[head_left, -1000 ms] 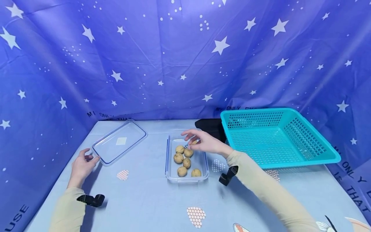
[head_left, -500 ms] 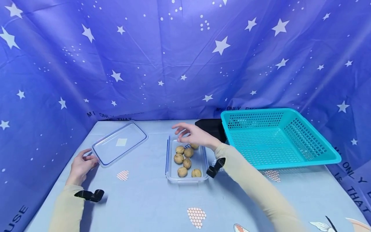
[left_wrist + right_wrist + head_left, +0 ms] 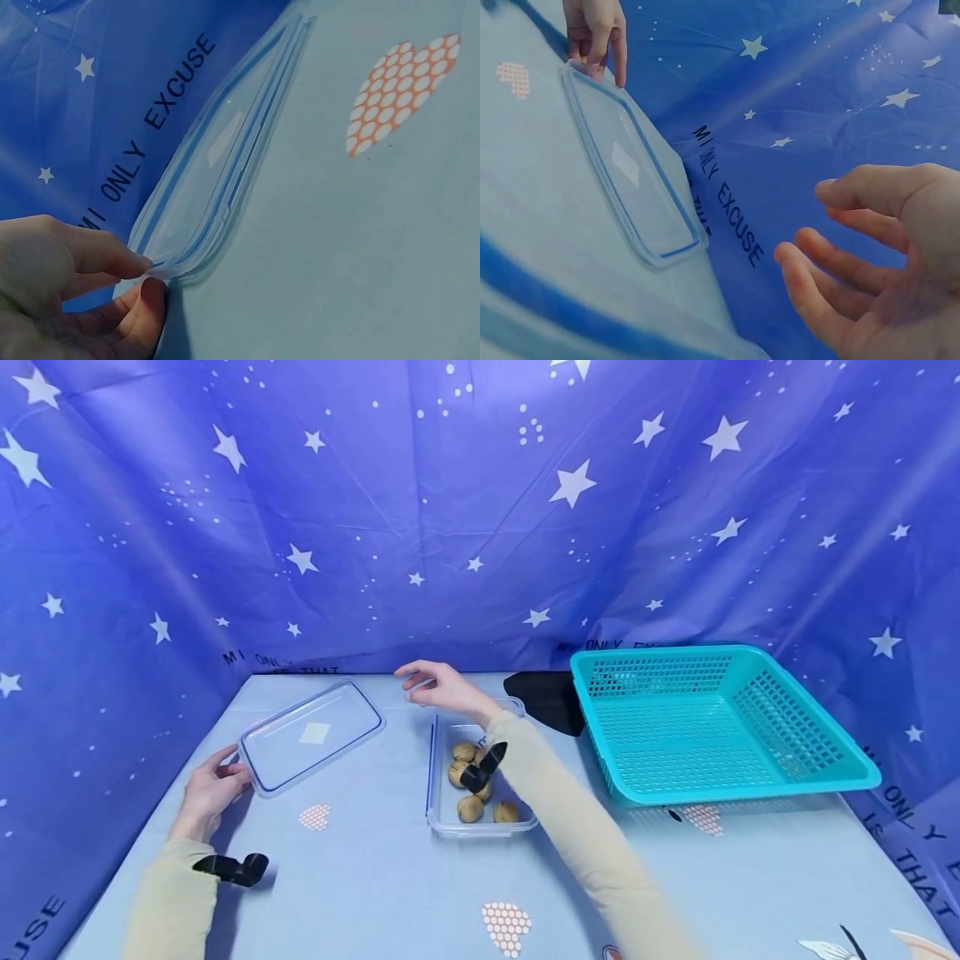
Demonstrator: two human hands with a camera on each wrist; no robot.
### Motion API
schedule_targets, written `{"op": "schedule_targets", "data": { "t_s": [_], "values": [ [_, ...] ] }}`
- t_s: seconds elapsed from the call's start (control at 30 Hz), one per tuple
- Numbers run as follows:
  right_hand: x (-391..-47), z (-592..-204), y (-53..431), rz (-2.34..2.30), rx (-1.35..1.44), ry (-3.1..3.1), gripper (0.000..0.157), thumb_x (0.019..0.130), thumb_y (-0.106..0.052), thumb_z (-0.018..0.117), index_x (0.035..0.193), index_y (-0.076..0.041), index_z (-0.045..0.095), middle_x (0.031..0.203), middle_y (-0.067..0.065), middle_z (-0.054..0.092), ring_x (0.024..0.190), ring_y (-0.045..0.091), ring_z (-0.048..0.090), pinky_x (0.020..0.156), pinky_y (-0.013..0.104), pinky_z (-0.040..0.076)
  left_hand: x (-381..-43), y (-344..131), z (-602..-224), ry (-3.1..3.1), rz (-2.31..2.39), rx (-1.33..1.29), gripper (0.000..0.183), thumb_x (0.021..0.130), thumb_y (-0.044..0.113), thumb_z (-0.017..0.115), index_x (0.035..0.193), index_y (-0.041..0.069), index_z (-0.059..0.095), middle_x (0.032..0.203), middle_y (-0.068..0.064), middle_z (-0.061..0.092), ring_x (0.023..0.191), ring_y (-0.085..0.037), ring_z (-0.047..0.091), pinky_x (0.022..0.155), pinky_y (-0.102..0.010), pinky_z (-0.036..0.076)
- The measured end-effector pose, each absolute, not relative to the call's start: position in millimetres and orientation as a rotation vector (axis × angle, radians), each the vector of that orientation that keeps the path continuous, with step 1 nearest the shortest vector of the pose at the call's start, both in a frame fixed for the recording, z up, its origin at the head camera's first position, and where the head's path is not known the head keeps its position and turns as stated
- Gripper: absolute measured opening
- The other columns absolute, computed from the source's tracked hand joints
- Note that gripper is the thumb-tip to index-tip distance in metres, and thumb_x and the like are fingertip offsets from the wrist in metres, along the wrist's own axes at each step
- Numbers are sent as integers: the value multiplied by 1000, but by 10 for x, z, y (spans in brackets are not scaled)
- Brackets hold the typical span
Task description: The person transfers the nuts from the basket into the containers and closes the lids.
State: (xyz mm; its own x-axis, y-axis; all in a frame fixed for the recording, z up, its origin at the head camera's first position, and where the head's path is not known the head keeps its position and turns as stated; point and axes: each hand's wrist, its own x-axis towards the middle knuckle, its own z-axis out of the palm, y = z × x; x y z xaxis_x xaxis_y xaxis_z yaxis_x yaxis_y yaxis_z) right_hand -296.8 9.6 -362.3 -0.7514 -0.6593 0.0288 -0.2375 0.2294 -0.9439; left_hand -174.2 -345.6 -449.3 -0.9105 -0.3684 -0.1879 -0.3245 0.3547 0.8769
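My left hand (image 3: 208,793) pinches the near-left corner of a clear plastic lid (image 3: 281,748) with a blue seal line and a pale label. In the left wrist view the thumb and fingers (image 3: 124,259) meet at the lid's corner (image 3: 199,195). Reaching over the far end of a clear food container (image 3: 432,793), my right hand (image 3: 446,687) is in the air, holding nothing. Its fingers are spread and loosely bent in the right wrist view, with the lid (image 3: 641,180) beyond them. Several walnuts (image 3: 470,809) lie in the container, some hidden by the right forearm and its wrist camera.
A turquoise mesh basket (image 3: 720,793) stands at the right of the table. Beside it at the back lies a flat black object (image 3: 543,702). A light blue cloth (image 3: 375,893) with heart prints covers the table, and a starry blue curtain (image 3: 450,527) closes off the back and sides.
My right hand has moved left, from above the container's far end towards the lid, and its forearm now crosses the container. My left hand has closed on the lid's corner; the lid has barely shifted.
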Motion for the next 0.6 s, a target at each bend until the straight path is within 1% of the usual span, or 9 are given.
{"op": "schedule_targets", "data": {
  "t_s": [0.03, 0.07, 0.17, 0.23, 0.3, 0.37, 0.47, 0.53, 0.6],
  "values": [
    [-2981, -3641, 35, -1542, -804, 2125, 41, 94, 2, 55, 134, -4, 54, 117, 15, 61, 103, 24, 62, 88, 38, 52, -1735, -3452, -4483, -2556, -1620, 658, 69, 86, -6, 53, 148, -10, 23, 84, 1, 54, 64, 0, 54, 58, -16, 50],
    [-2996, -3662, -28, -1556, -776, 2120, 41, 94, 2, 54, 134, -3, 54, 117, 16, 61, 104, 25, 62, 88, 36, 53, -1731, -3450, -4478, -2562, -1601, 657, 69, 85, -6, 53, 148, -10, 24, 83, 0, 54, 63, 0, 54, 57, -16, 49],
    [-3038, -3728, -210, -1616, -687, 2098, 40, 93, 5, 53, 133, 0, 55, 117, 22, 60, 107, 31, 61, 90, 37, 52, -1729, -3449, -4468, -2584, -1556, 652, 68, 86, -6, 52, 147, -10, 24, 86, -4, 55, 64, 0, 55, 57, -16, 49],
    [-3050, -3772, -326, -1664, -609, 2052, 39, 93, 5, 53, 132, 2, 54, 120, 27, 56, 112, 37, 57, 94, 40, 50, -1724, -3462, -4474, -2594, -1547, 652, 67, 87, -5, 52, 147, -10, 24, 87, -6, 55, 65, -1, 54, 57, -16, 49],
    [-3056, -3828, -432, -1692, -537, 2021, 39, 93, 5, 54, 132, 3, 54, 125, 29, 53, 115, 39, 54, 97, 43, 47, -1715, -3481, -4491, -2602, -1550, 654, 67, 87, -5, 52, 148, -10, 23, 88, -6, 55, 65, -1, 54, 57, -17, 49],
    [-3052, -3883, -521, -1672, -488, 2052, 39, 93, 2, 57, 131, 1, 55, 129, 28, 51, 118, 38, 52, 98, 42, 46, -1706, -3494, -4509, -2604, -1553, 659, 67, 87, -5, 52, 148, -9, 24, 90, -6, 56, 65, 0, 53, 57, -16, 49],
    [-3051, -3975, -612, -1594, -462, 2156, 42, 92, -2, 59, 133, -1, 55, 135, 24, 49, 122, 31, 49, 98, 39, 45, -1707, -3492, -4524, -2596, -1551, 662, 68, 86, -4, 52, 148, -9, 25, 91, -7, 55, 65, 2, 52, 58, -15, 49],
    [-3051, -4034, -638, -1548, -439, 2213, 46, 92, -5, 60, 137, -3, 52, 141, 21, 46, 128, 29, 44, 100, 38, 43, -1719, -3474, -4519, -2591, -1553, 661, 68, 86, -3, 52, 148, -9, 25, 93, -8, 54, 66, 2, 52, 58, -15, 48],
    [-3054, -4094, -643, -1545, -396, 2210, 52, 92, -5, 59, 142, -4, 47, 146, 20, 40, 134, 30, 38, 105, 41, 38, -1736, -3453, -4507, -2594, -1557, 656, 68, 86, -3, 52, 148, -8, 24, 93, -7, 54, 68, 2, 52, 59, -15, 48]
  ]
}}
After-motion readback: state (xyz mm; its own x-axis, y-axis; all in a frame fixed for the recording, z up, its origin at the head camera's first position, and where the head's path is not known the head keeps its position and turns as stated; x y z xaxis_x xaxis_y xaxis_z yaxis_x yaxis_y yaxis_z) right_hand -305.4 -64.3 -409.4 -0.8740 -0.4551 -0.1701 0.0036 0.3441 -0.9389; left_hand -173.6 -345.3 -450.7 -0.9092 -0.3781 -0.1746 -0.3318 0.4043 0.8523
